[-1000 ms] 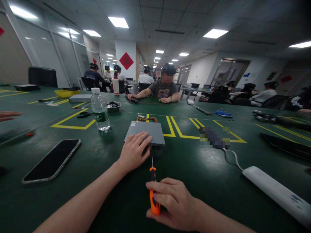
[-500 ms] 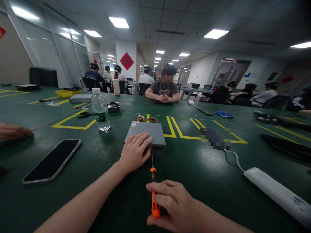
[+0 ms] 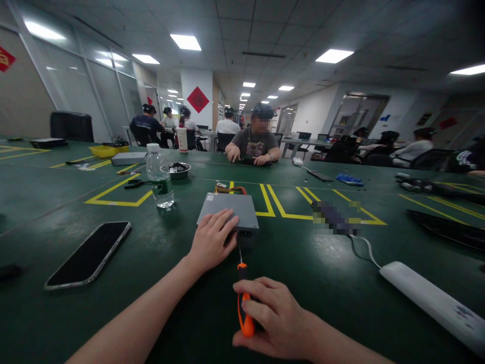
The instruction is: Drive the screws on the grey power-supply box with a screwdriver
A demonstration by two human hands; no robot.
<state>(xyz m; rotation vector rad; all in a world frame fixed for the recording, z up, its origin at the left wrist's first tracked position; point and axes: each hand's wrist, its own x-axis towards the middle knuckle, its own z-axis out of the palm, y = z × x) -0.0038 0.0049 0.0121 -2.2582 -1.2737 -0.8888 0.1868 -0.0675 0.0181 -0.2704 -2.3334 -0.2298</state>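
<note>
A grey metal computer power supply [image 3: 231, 205] lies flat on the green table, its bundle of coloured wires [image 3: 231, 189] at the far side. My left hand [image 3: 214, 235] holds it, fingers laid over the top and thumb down by the near face. In my right hand [image 3: 271, 316] is an orange and black screwdriver [image 3: 247, 323], gripped round the handle between fingers and thumb. Its thin shaft [image 3: 240, 253] points away from me to the near face of the power supply. Where the tip meets the casing is too small to make out.
Left of the power supply stand a water bottle [image 3: 160, 184] and a metal bowl [image 3: 180, 172]; a phone [image 3: 89, 255] lies nearer. At right are a white power strip [image 3: 428, 298] with its cable and a blurred-out dark object [image 3: 335, 217]. Across the table sits a person [image 3: 253, 139].
The screwdriver handle has turned in my right hand, and the view has shifted slightly. Another person's hand at the left edge has gone from view. The person opposite has moved their hands apart.
</note>
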